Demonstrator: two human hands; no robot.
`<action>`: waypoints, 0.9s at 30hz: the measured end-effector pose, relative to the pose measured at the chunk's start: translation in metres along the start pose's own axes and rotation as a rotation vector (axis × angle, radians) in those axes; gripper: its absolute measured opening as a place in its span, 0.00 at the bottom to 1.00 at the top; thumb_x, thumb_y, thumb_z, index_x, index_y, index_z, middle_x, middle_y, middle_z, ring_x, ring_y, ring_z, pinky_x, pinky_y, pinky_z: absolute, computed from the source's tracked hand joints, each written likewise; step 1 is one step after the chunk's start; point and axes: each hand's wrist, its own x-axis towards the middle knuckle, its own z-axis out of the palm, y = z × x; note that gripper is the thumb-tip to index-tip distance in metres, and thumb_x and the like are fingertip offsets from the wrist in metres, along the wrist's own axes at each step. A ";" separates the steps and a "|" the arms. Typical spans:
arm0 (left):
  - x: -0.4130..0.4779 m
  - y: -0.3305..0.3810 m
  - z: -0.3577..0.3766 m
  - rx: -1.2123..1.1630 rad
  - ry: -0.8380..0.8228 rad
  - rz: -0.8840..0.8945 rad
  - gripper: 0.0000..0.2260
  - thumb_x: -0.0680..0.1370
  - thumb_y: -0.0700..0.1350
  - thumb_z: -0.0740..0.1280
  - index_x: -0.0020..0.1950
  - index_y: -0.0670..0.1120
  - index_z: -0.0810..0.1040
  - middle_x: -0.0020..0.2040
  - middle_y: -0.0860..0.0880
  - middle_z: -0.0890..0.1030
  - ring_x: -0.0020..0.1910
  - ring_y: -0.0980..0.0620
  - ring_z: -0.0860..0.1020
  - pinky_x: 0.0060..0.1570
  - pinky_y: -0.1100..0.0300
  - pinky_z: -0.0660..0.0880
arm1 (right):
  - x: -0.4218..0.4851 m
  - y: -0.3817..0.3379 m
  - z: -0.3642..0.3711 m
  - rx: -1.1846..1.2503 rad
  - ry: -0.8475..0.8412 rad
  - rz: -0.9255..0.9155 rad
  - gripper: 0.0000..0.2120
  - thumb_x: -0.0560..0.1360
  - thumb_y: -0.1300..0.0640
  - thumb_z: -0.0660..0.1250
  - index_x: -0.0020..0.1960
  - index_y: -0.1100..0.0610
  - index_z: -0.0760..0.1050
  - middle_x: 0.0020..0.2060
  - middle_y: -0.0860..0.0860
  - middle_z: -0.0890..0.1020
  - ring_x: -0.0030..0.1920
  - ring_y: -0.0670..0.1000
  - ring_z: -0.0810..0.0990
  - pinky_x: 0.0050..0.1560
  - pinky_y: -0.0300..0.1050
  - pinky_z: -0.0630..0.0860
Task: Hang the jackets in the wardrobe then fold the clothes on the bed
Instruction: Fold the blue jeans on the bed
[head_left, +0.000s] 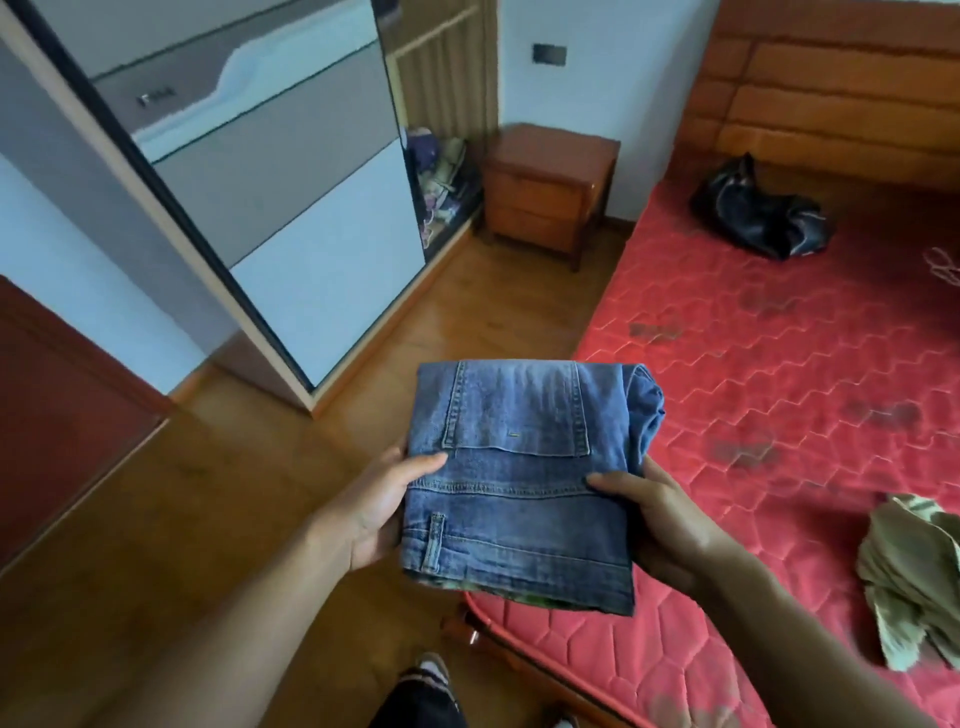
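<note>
folded jeans (519, 483) are held in the air above the floor, at the corner of the bed (753, 374). they are gripped at opposite edges by the left hand (379, 509) and right hand (660, 519), thumbs on top.

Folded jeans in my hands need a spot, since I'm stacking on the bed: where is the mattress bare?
The broad middle of the red mattress, between the black leather bundle by the headboard and the olive garment at the right edge, is bare. So is the near corner beneath the jeans. The right side is crowded by that garment.
</note>
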 end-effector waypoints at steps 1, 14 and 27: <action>-0.007 0.001 -0.014 -0.024 0.017 0.004 0.13 0.82 0.42 0.64 0.66 0.45 0.77 0.56 0.42 0.85 0.53 0.42 0.85 0.44 0.51 0.83 | 0.004 0.002 0.014 -0.017 -0.018 0.006 0.22 0.71 0.68 0.67 0.64 0.61 0.75 0.59 0.62 0.84 0.54 0.59 0.85 0.53 0.54 0.84; -0.007 0.054 -0.251 -0.105 0.089 0.067 0.20 0.79 0.44 0.68 0.71 0.49 0.74 0.63 0.42 0.83 0.61 0.40 0.82 0.63 0.39 0.76 | 0.132 0.054 0.210 -0.093 -0.181 0.071 0.27 0.74 0.67 0.68 0.72 0.60 0.70 0.66 0.64 0.79 0.65 0.65 0.79 0.60 0.60 0.80; 0.117 0.146 -0.320 -0.037 0.002 0.077 0.25 0.78 0.42 0.70 0.74 0.50 0.71 0.63 0.42 0.83 0.60 0.39 0.82 0.60 0.39 0.78 | 0.243 0.005 0.270 -0.090 -0.071 -0.008 0.29 0.70 0.65 0.70 0.71 0.57 0.71 0.62 0.61 0.82 0.62 0.63 0.82 0.60 0.59 0.80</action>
